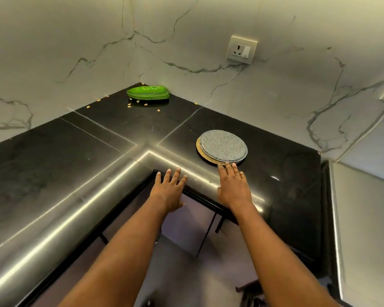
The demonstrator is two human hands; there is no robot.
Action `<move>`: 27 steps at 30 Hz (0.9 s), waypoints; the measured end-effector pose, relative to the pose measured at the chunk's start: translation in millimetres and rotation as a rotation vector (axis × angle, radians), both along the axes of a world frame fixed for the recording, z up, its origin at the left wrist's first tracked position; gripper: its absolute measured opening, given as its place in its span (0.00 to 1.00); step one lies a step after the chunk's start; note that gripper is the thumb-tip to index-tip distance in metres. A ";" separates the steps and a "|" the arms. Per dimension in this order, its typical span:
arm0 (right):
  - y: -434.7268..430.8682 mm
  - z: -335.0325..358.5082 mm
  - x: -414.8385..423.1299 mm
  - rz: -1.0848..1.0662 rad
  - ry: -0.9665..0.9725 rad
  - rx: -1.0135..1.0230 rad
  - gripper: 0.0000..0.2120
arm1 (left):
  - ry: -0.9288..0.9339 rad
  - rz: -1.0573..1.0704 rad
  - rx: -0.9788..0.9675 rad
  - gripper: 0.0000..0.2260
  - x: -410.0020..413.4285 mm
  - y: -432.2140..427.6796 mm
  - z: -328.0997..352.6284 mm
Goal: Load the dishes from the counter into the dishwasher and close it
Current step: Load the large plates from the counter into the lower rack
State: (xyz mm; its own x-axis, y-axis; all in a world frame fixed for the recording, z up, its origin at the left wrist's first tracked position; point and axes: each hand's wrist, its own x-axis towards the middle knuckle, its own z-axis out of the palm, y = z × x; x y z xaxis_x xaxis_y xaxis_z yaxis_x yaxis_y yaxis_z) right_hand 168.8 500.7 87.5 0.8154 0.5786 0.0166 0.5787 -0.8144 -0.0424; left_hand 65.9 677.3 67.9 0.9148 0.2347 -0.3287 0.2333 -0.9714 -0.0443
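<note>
We reach for the speckled grey plate (223, 146) stacked on a gold plate (205, 156) near the counter's (75, 162) inner edge; right hand (233, 187) flat, fingertips touching, left hand (170, 189) spread, empty. Next, we judge, comes gripping the stack.

The person's left hand (169, 191) and right hand (233, 187) are bare, with slim fingers and short nails. Each runs into a bare forearm, the left forearm (124, 258) and the right forearm (275, 258), smooth and uncovered right down to the near edge.
</note>
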 end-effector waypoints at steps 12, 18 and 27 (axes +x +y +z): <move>55.9 -17.7 91.6 -0.117 0.014 -0.128 0.33 | 0.279 -0.174 -0.012 0.61 127.5 63.7 -19.3; 86.4 -31.0 140.0 -0.108 0.063 -0.222 0.34 | 0.296 -0.187 -0.076 0.49 150.7 68.2 -37.9; 115.4 -40.9 190.3 -0.030 0.226 -0.458 0.48 | 0.383 -0.251 -0.117 0.57 175.3 78.0 -34.7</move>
